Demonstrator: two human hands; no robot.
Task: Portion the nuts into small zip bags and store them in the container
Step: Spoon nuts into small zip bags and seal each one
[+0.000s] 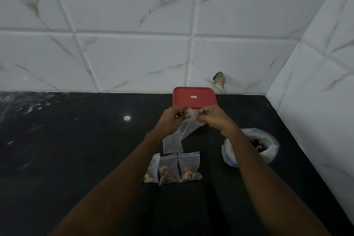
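L hand [172, 119] & R hand [212, 117] pinch the empty zip bag [188, 126] at its mouth, nr desk [76, 140] back edge, before the red-lid container [194, 96]. Risk: seal half-stuck, so nuts [257, 144] spill on filling.

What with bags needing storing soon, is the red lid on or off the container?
On: the red lid sits level, covering the top; three filled bags lie outside on the counter.

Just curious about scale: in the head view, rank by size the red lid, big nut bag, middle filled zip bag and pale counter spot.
Largest: big nut bag and red lid, close and both partly hidden, so unranked.
Then middle filled zip bag.
Smallest: pale counter spot.
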